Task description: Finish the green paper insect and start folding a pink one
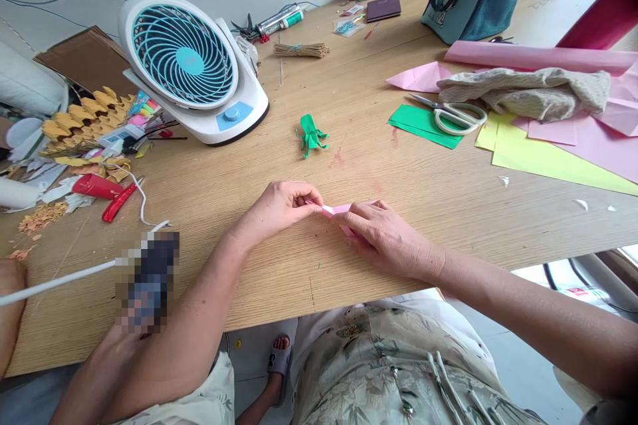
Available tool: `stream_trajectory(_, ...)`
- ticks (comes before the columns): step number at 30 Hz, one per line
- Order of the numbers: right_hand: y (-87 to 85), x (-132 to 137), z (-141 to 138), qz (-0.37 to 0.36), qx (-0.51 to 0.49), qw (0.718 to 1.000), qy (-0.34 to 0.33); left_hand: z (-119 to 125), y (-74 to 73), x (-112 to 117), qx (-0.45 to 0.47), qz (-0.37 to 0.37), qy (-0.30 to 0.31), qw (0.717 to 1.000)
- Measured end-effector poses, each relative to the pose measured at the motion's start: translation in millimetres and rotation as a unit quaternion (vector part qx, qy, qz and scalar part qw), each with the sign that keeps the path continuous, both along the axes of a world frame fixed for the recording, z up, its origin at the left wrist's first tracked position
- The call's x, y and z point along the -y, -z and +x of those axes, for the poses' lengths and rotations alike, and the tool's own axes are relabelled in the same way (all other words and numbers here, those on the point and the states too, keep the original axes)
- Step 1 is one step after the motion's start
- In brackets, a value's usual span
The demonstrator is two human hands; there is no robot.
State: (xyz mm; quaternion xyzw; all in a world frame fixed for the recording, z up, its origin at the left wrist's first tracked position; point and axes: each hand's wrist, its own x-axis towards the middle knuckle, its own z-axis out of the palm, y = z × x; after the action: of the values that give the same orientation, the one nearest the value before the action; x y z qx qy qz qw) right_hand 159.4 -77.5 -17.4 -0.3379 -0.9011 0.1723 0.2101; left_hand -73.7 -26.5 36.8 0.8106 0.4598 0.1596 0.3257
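Currently L hand [283, 206], R hand [383, 236] on pink ppr [343, 209]

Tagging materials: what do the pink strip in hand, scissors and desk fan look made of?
Pink strip: likely matte paper; thin, with straight folded edges.
Scissors: blades probably steel, from their grey metallic look; off-white handles likely smooth plastic.
Desk fan: probably moulded plastic, satin or glossy; smooth, rounded white housing.
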Motion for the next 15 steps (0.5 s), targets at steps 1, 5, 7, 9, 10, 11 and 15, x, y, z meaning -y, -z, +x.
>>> stream_trajectory(1,0.0,0,0,0.003,0.002,1.000,-0.002,1,-1.1,-1,-0.011,-0.002,-0.002,1.000)
stream_trajectory(5,0.0,0,1,-0.001,-0.001,1.000,-0.011,6,-6.2,-6,-0.042,-0.012,0.040,0.998)
stream_trajectory(7,0.3,0,2,-0.004,-0.008,1.000,-0.015,8,-7.1,-8,-0.046,-0.027,0.053,0.997)
stream_trajectory(9,0.7,0,2,-0.007,-0.015,1.000,-0.018,9,-5.9,-10,-0.036,-0.058,0.062,0.996)
stream_trajectory(10,0.8,0,1,-0.009,-0.019,1.000,-0.018,9,-4.4,-10,-0.028,-0.081,0.066,0.994)
stream_trajectory(11,1.0,0,1,-0.010,-0.024,0.999,-0.019,10,-2.5,-9,-0.024,-0.101,0.064,0.992)
stream_trajectory(15,1.0,0,2,-0.009,-0.030,0.999,-0.028,11,7.2,-6,-0.008,-0.100,0.023,0.995)
